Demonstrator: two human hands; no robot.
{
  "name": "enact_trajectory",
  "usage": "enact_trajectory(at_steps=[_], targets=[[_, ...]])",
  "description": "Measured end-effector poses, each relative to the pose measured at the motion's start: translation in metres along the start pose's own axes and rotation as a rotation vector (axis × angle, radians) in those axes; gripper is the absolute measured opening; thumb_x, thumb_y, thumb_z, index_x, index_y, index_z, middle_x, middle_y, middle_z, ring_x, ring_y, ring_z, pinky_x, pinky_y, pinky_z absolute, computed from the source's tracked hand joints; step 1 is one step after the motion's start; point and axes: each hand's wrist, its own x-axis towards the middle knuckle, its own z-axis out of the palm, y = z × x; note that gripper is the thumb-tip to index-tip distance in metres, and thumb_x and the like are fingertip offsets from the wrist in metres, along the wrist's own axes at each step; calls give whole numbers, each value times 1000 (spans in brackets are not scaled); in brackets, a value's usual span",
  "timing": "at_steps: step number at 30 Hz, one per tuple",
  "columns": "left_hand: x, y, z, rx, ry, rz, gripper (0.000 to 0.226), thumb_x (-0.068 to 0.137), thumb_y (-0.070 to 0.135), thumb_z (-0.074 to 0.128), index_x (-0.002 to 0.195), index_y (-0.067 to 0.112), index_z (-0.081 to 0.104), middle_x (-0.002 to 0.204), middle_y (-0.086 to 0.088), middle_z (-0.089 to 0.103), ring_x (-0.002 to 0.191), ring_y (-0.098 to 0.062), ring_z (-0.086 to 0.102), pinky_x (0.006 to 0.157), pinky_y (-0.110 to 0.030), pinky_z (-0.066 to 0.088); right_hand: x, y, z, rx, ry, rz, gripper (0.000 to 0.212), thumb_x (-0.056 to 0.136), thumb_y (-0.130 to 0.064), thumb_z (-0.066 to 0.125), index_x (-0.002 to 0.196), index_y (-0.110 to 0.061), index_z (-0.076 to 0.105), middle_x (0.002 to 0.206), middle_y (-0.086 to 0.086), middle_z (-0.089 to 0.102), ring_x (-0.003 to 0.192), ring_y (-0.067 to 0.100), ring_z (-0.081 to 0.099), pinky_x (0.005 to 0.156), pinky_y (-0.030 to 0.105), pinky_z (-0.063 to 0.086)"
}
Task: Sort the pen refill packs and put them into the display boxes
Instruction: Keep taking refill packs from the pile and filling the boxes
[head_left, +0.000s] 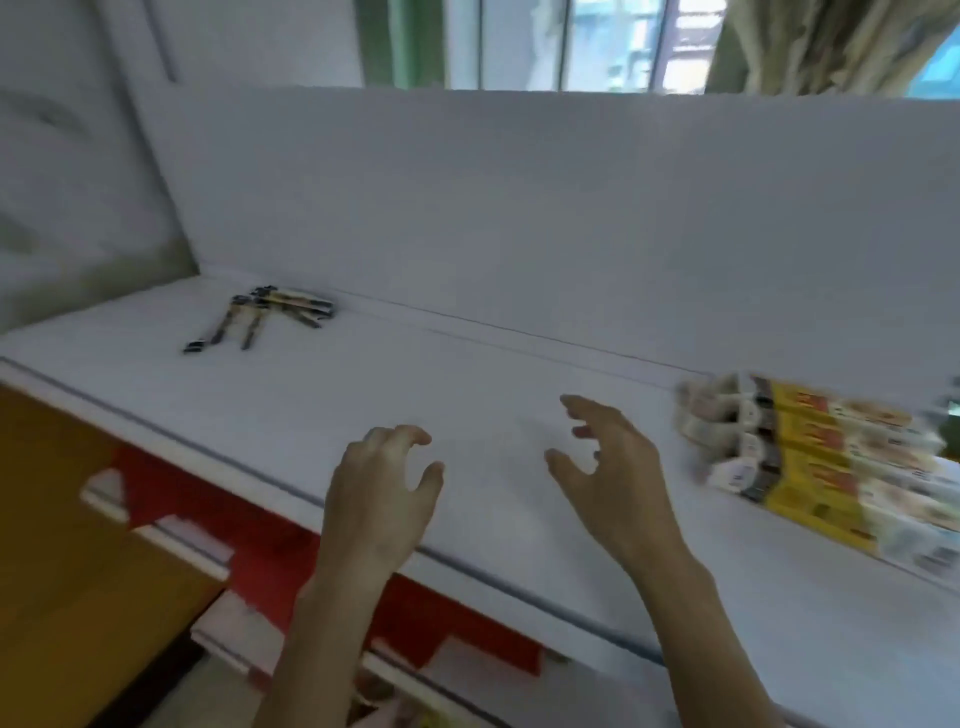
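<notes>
Over the middle of the white worktop (467, 374), near its front edge, the left hand (382, 483) and the right hand (613, 467) are held side by side, apart from each other, palms turned down and inward. The grip of each hand is wide: the fingers are spread and loosely curled, and neither hand holds anything. Whether any fingertip touches the surface cannot be told. A small loose cluster of dark refill packs (262, 314) lies at the far left of the worktop, close to the upright white back panel (519, 208) and well apart from both hands. A stack of yellow-labelled packs (810, 462) lies at the right edge of the view, against the same panel, near the right hand but not touching it; motion blur hides its print. Below the front edge, red and orange surfaces (171, 488) show, too blurred to identify. A window (597, 41) and a curtain (810, 41) stand behind the panel.
</notes>
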Motion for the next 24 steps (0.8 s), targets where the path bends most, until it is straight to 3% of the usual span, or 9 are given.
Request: enact_trajectory(at_steps=[3, 8, 15, 21, 24], targets=[[-3, -65, -68, 118, 99, -59, 29, 86, 27, 60, 114, 20, 60, 117, 1, 58, 110, -19, 48, 92, -30, 37, 7, -62, 72, 92, -109, -71, 46, 85, -19, 63, 129, -24, 49, 120, -7, 55, 97, 6, 53, 87, 26, 47], [-17, -156, -151, 216, 231, -156, 25, 86, 24, 61, 110, 18, 62, 113, 2, 60, 106, -18, 51, 81, -21, 38, 4, -145, 174, 198, -222, -133, 41, 85, -21, 62, 124, -27, 52, 116, -11, 57, 94, 4, 55, 81, 25, 47], [2, -235, -185, 168, 234, -220, 23, 87, 26, 60, 110, 23, 61, 118, 6, 57, 107, -6, 50, 64, -1, 33, 29, -197, 257, 189, -304, -146, 37, 86, -23, 60, 122, -27, 54, 113, -12, 58, 95, 4, 55, 84, 31, 49], [73, -279, -169, 75, 171, -212, 26, 89, 26, 58, 114, 22, 60, 118, 7, 57, 111, -10, 51, 89, -21, 40, 86, -204, 313, 166, -335, -110, 38, 89, -23, 58, 126, -22, 51, 119, -6, 56, 98, 5, 53, 83, 23, 43], [117, -296, -163, 42, 90, -214, 28, 90, 29, 55, 117, 23, 57, 121, 6, 54, 108, -11, 51, 91, -27, 43, 125, -208, 336, 111, -397, -44, 42, 91, -27, 55, 130, -19, 46, 128, -1, 49, 108, 11, 50, 87, 22, 40]])
